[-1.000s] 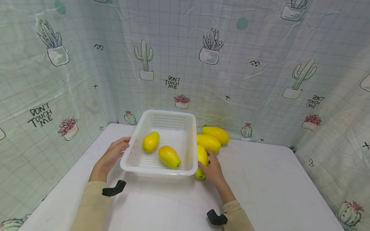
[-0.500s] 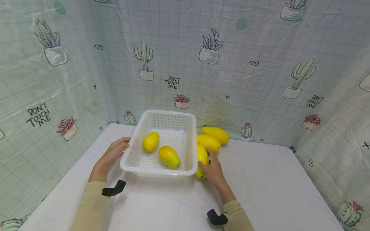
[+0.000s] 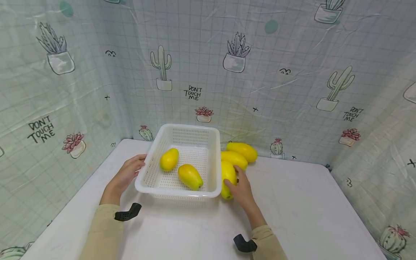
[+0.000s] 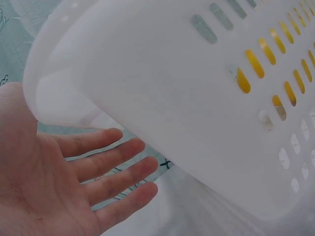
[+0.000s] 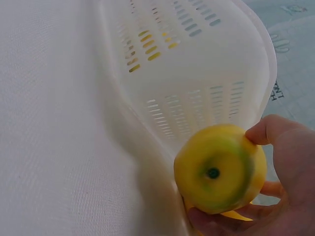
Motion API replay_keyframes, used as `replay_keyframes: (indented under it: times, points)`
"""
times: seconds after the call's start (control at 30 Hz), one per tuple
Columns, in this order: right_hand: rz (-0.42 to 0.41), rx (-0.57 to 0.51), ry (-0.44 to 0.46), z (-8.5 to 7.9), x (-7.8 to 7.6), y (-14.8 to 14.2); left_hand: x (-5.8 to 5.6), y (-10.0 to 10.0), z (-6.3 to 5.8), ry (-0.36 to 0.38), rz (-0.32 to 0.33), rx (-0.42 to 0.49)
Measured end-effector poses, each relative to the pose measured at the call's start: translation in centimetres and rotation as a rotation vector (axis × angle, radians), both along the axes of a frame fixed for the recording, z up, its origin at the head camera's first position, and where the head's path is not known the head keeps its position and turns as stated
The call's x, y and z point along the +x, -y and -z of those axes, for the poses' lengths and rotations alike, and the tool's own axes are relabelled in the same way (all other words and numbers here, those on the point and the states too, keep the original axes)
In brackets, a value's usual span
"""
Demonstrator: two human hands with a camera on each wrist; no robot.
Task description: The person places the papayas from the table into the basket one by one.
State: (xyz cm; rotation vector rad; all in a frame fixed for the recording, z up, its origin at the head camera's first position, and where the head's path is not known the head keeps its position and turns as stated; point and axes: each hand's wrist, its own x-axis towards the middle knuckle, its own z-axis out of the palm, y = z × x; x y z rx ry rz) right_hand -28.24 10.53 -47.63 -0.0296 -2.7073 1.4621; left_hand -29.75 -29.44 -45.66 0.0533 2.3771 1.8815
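A white plastic basket [image 3: 182, 194] with slotted walls stands on the table, holding two yellow-green papayas, one on the left [image 3: 169, 159] and one nearer the front [image 3: 190, 177]. My left hand [image 3: 128, 171] is at the basket's left side; the left wrist view shows its fingers [image 4: 115, 187] extended and spread beside the wall, below the rim. Right of the basket, my right hand [image 3: 242, 186] grips another papaya [image 5: 216, 169], thumb on one side and fingers curled under the other. This papaya's stem end faces the right wrist camera, and it stands close to the basket wall.
Two more yellow papayas lie behind the right hand, one nearer [image 3: 234, 160] and one farther back [image 3: 243, 151]. The white table [image 3: 292, 209] ends at a curtain [image 3: 260, 83] printed with cacti, which encloses the back and both sides.
My right hand has shifted slightly right and away from me, bringing the gripped papaya a little out from beside the basket. The left hand and basket have stayed put.
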Motion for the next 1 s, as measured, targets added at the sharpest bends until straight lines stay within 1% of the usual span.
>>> replay_keyframes:
  times: [0.23,0.43,0.77,1.0]
  points:
    - [0.0,-0.013,-0.011,-0.4,0.1,-0.2,0.1,0.0,-0.1,0.0,0.002,0.006]
    - [0.024,-0.02,-0.003,-0.6,0.1,-0.1,0.3,0.0,-0.3,-0.002,0.009,0.014]
    - [0.039,-0.024,0.0,-0.8,0.1,-0.2,0.3,-0.1,-0.2,-0.002,0.011,0.014]
    - [0.05,-0.022,-0.027,-1.1,0.2,-0.2,0.3,-0.1,-0.3,0.001,0.008,0.016]
